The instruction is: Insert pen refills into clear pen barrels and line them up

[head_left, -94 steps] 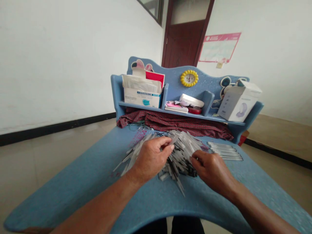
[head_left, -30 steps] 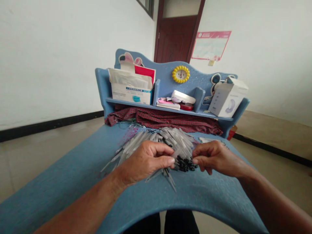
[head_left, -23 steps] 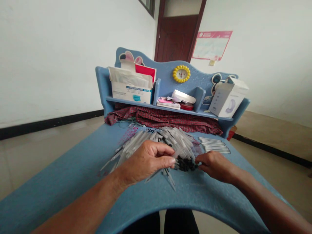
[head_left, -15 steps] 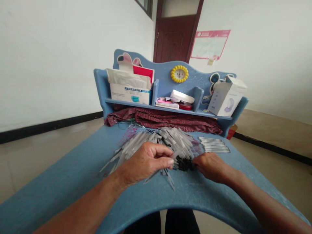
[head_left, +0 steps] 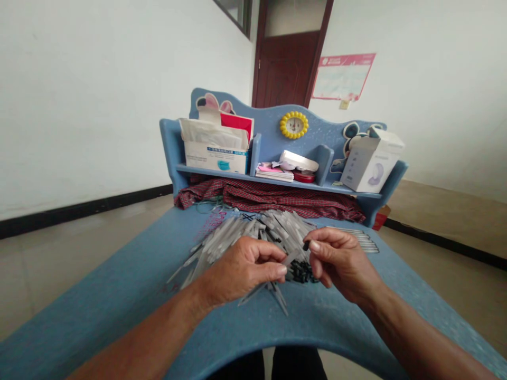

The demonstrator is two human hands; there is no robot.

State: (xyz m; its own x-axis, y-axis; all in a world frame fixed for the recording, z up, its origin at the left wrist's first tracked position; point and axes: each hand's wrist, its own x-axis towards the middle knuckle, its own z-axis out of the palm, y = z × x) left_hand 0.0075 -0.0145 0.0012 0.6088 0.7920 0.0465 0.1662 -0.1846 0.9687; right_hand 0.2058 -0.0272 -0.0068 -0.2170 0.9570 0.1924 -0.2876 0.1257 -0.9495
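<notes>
My left hand (head_left: 253,264) is closed in a pinch on a translucent pen barrel (head_left: 292,257), whose end sticks out to the right past the fingertips. Between the thumb and forefinger of my right hand (head_left: 336,258) is a small black plug (head_left: 306,245), held just apart from the barrel's end. Below and between the hands lies a heap of small black plugs (head_left: 303,272). Behind them spreads a big pile of translucent pen barrels (head_left: 233,235), with some dark pieces among them. A few pen parts (head_left: 279,300) point toward me under my left hand.
A row of pens (head_left: 368,243) lies at the right, partly hidden by my right hand. Plaid cloth (head_left: 277,202) is bunched under the blue shelf (head_left: 237,176). The shelf holds a mask box (head_left: 214,158), papers (head_left: 273,173) and a white carton (head_left: 368,161). The blue table (head_left: 130,295) curves inward before me.
My right hand has risen from the heap of black plugs with one in its fingers and moved toward the barrel's end. My left hand keeps its hold; the view has shifted slightly.
</notes>
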